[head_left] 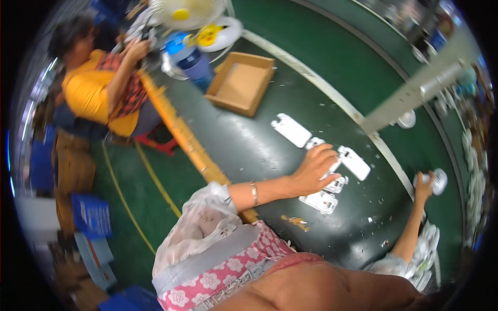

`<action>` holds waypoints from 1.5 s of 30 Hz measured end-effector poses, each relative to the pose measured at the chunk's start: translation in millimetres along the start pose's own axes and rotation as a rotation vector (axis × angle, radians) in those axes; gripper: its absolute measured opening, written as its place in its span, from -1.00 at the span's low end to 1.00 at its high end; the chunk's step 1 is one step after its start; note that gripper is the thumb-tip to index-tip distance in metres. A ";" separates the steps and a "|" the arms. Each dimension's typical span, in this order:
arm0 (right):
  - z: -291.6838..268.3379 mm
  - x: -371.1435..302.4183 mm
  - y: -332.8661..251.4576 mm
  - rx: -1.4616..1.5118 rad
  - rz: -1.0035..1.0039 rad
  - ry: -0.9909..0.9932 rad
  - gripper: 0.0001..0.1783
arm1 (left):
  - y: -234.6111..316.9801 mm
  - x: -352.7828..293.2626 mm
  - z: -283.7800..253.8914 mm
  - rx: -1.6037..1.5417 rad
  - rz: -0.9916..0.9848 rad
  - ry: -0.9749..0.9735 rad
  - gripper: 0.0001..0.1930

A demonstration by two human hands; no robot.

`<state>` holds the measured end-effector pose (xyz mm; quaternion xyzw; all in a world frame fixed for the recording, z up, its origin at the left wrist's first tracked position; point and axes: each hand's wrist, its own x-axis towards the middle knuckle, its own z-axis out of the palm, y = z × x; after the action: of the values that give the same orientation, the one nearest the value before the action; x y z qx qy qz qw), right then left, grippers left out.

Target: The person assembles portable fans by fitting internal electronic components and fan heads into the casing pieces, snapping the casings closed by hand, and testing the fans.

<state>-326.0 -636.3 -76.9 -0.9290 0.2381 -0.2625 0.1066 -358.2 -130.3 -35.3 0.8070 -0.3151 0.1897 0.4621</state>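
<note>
My left hand [314, 170] reaches over a loose cluster of white plastic parts on the dark table. Its fingers are bent, with the thumb apart from them, and I see nothing gripped. Under and beside it lie a flat white panel [291, 130], another white panel [355, 164] with a dark slot, and small white housings [320, 201] with open detail, partly covered by the hand. Far to the right, my right hand [424, 187] is closed on the edge of a round white part [439, 181] with a ribbed face, over the green strip.
An open cardboard box [241, 83] stands at the table's far left, beside a blue jug [192, 59] and a fan [181, 11]. A grey metal post [415, 85] rises at right. A co-worker in yellow [93, 78] sits at left. Small scraps dot the table.
</note>
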 end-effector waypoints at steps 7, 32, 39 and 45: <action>-99.1 -109.2 -118.5 0.228 -0.328 -0.326 -0.40 | -1.4 -3.9 -5.0 -0.019 -0.100 -0.002 -0.67; 159.8 84.2 -110.1 -0.375 -0.699 -0.506 -0.64 | 0.2 -3.9 -3.1 -0.058 -0.178 0.034 -0.59; 86.8 51.0 -111.3 0.610 0.186 -0.304 -0.64 | -3.2 -0.8 -0.2 -0.134 -0.108 -0.066 -0.48; -75.7 -96.8 -228.0 0.656 0.071 -0.042 -0.59 | 3.3 3.1 -4.9 -0.252 -0.007 0.198 -0.50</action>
<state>-351.1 -396.6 18.0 -0.8415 0.1707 -0.3020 0.4142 -358.2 -128.3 -28.9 0.7211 -0.2867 0.2256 0.5890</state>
